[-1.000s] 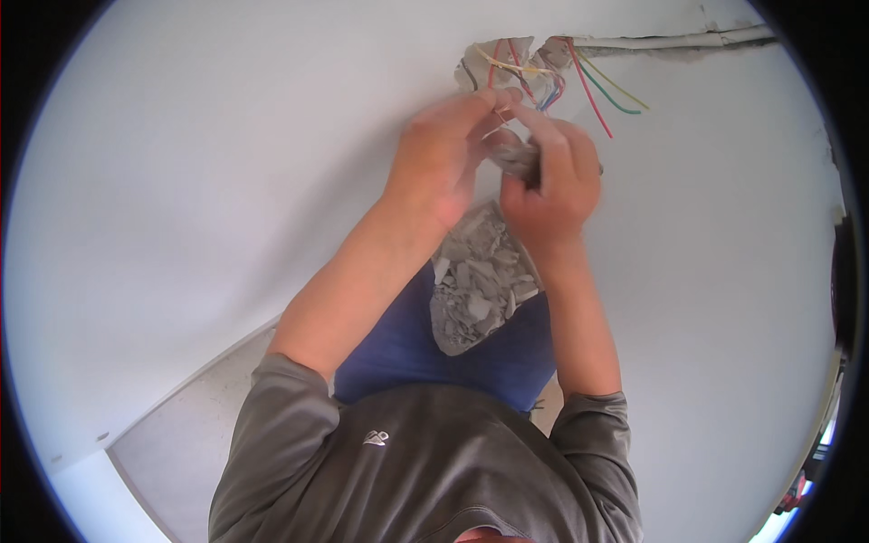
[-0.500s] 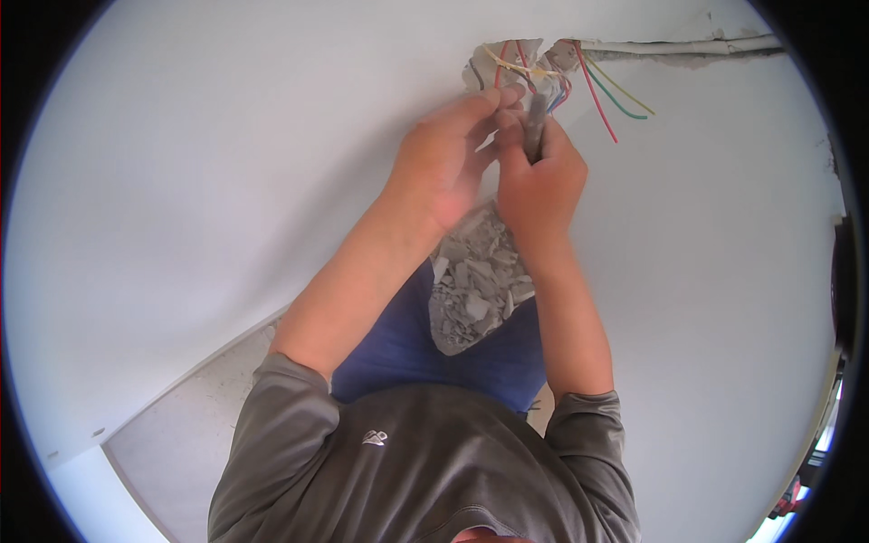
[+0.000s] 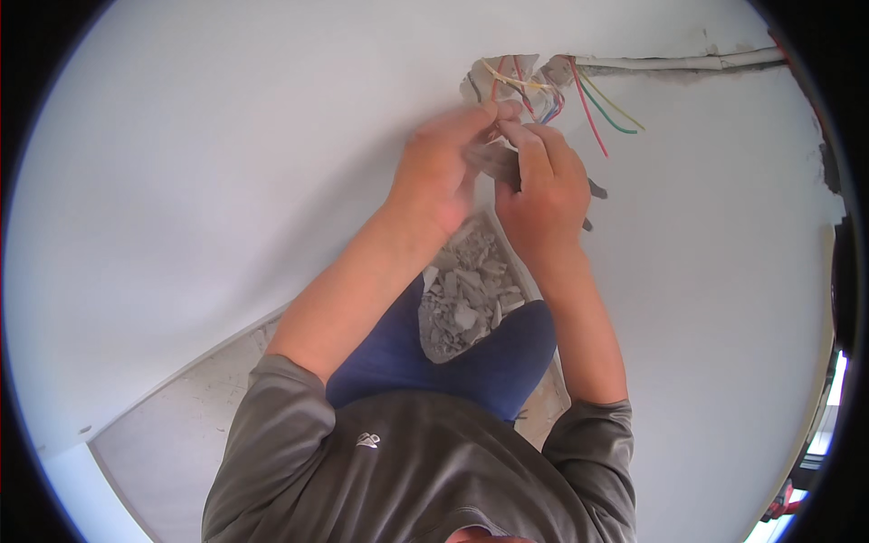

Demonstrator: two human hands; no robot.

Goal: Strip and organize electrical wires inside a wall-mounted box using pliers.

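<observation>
Beneath a rough opening [image 3: 473, 83] in the white wall, both my hands work close together. My left hand [image 3: 430, 167] is closed, its thumb and fingertips pinching wires that come down from the hole; which strands they are is partly hidden. My right hand [image 3: 550, 195] is wrapped round dark pliers [image 3: 495, 163], whose blurred jaws point left toward my left fingers. Its handle ends stick out past the right side of the hand. Red, yellow and blue wires [image 3: 549, 101] loop just above my right fingertips.
From a second hole hang a loose red wire [image 3: 590, 113] and a green wire [image 3: 620, 129] beside a yellow one. White conduit [image 3: 670, 63] runs rightward in a cut groove. Broken rubble [image 3: 466, 303] lies below between my knees.
The pliers have swung from nearly upright to lying sideways, jaws now at my left fingers. My right hand has turned with them; my left hand stays near the wires.
</observation>
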